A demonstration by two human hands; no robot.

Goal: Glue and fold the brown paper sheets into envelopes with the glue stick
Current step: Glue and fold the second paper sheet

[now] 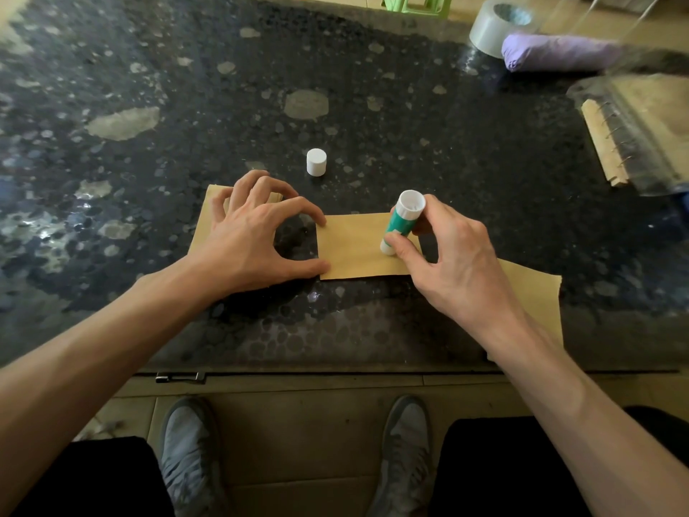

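Early on: uncapped glue stick [400,222] gripped tip-down in right hand [455,251], pressed to brown paper sheet [354,251] beneath; sheet's edge pinned by spread left hand [253,233], clasping nothing; cap [316,162] left beyond; folding seemingly unstarted.

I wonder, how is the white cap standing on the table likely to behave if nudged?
The white cap is small plastic, so probably very light. Squat on its flat end, it should slide on the glossy table rather than tip. Once on its side, it would likely roll.

Black trousers [85,479], grey sneakers [186,453]
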